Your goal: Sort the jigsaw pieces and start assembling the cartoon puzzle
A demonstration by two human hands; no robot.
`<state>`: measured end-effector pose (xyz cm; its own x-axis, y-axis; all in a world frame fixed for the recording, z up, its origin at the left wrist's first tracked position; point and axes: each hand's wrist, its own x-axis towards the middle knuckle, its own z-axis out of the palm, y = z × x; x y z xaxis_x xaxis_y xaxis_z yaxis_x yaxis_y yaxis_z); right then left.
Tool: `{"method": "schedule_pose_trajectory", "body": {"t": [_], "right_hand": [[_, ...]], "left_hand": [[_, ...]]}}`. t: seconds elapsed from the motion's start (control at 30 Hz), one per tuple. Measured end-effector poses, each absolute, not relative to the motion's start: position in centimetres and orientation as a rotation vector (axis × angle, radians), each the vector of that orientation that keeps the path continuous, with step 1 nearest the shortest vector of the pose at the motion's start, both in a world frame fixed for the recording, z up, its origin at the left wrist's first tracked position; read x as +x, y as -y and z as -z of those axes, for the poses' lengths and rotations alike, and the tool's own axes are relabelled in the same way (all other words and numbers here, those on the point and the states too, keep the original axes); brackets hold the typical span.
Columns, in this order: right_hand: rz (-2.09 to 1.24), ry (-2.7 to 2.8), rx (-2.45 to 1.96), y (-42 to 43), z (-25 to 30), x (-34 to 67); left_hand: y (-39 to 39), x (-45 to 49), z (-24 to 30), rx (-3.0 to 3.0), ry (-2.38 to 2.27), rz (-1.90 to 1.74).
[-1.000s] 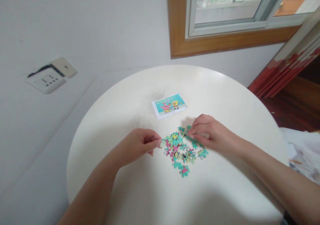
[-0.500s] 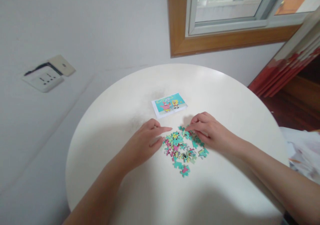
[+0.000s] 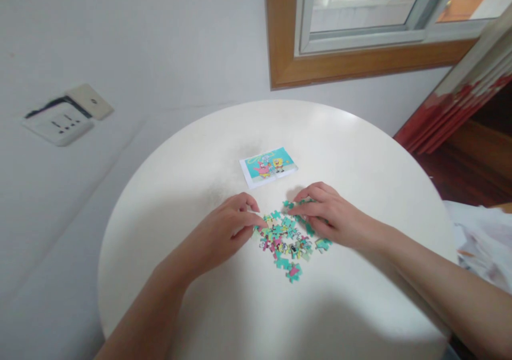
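Small jigsaw puzzle pieces (image 3: 286, 238), mostly teal with pink and yellow bits, lie in a loose heap on the white round table (image 3: 344, 306). At the heap's left edge is my left hand (image 3: 234, 221), its index fingertip on or just over the pieces and its thumb below, with nothing seen in its grasp. My right hand (image 3: 330, 213) rests over the heap's upper right side, fingers apart and bent down onto several pieces, partly hiding them. Behind the heap lies a picture card (image 3: 269, 166) with cartoon figures on a teal background.
A white wall with a socket plate (image 3: 60, 124) stands to the left. A wood-framed window (image 3: 280, 72) is behind the table. At the right are a red and cream curtain (image 3: 436, 109) and a whitish, crumpled-looking pile (image 3: 480, 237) beside the table.
My left index finger has drawn back to the left and down onto the heap's left edge. My right hand has shifted slightly left. A few pieces at the top left lie differently.
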<state>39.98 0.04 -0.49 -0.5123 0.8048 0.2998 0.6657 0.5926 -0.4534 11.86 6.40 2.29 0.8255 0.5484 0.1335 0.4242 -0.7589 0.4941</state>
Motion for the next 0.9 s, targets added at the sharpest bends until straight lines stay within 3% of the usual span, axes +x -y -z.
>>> {"method": "schedule_pose_trajectory", "body": {"t": [0.5,0.9], "right_hand": [[-0.408,2.367,-1.150,0.2,0.4,39.6],[-0.465,2.374,-1.113,0.5,0.0,39.4]], "left_hand": [[-6.1,12.9,-1.2,2.583,-0.756,-0.196],[-6.3,13.4,-0.1,2.667,-0.730,-0.258]]}}
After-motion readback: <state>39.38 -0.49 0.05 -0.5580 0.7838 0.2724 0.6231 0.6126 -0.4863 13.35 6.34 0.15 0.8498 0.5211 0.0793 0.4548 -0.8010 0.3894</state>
